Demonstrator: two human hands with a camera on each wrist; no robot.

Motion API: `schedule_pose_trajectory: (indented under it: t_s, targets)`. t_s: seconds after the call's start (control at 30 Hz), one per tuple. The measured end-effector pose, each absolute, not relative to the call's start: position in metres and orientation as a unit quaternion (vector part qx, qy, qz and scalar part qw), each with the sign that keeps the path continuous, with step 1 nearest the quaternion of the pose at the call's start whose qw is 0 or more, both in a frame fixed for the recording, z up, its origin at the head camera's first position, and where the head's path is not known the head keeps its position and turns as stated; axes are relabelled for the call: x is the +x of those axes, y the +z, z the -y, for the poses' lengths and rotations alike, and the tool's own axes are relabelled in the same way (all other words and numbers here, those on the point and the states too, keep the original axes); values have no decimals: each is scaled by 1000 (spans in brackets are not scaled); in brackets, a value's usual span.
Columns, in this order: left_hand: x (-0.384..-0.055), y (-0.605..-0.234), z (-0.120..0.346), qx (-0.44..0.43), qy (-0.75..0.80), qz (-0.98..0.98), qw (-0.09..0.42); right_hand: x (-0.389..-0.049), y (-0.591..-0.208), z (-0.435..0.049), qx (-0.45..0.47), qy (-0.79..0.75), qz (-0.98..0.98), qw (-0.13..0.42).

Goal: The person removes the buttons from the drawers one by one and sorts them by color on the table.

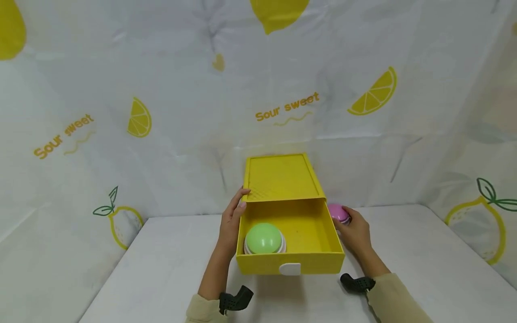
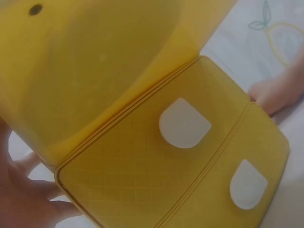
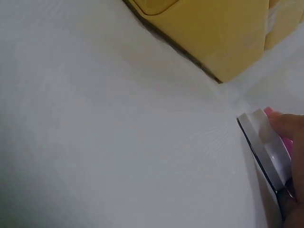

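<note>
A yellow drawer box (image 1: 282, 177) stands in the middle with its top drawer (image 1: 311, 264) pulled out. Inside that drawer, at the front left, sits a green domed push button (image 1: 263, 238) on a white base. My left hand (image 1: 232, 224) lies against the left side of the box, its fingers extended along the wall in the left wrist view. On the right of the box, my right hand (image 1: 355, 231) holds a pink domed push button (image 1: 338, 212) by its edge, close over the table. The white base (image 3: 270, 147) of the pink button shows in the right wrist view.
Below the pulled-out drawer, two closed drawers (image 2: 137, 152) carry white tabs (image 2: 184, 124). The box stands on a white-covered table (image 1: 161, 264). Behind it hangs a white lemon-print sheet (image 1: 194, 157). Black wrist cameras (image 1: 236, 299) are strapped at both sleeves.
</note>
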State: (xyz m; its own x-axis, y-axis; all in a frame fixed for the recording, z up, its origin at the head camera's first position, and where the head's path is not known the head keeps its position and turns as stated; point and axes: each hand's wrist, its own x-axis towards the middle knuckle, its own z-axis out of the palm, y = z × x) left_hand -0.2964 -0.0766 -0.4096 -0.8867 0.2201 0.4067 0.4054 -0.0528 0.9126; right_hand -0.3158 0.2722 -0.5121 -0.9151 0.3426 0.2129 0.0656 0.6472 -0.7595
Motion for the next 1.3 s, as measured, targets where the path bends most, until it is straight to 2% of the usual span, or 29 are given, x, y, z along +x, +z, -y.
schedule_pose_trajectory:
  t_s: [0.2,0.47,0.77,0.87,1.1,1.3]
  targets:
    - [-294,-412,80,-228,-694,678,76,-319,-516,-274,-91,397,899,164]
    - [-294,-410,76,-240,-684,685,77,-305,-510,-282,-101,431,888,126]
    - [-294,-408,75,-238,-681,688,78,-297,-503,-284,-97,457,875,127]
    - [-294,-408,75,-238,-680,689,80,-293,-497,-284,-84,460,872,144]
    - [-296,-409,74,-240,-681,687,82,-280,-467,-278,-66,456,857,230]
    - [-295,-409,74,-235,-686,684,84,-264,-427,-270,-65,468,844,255]
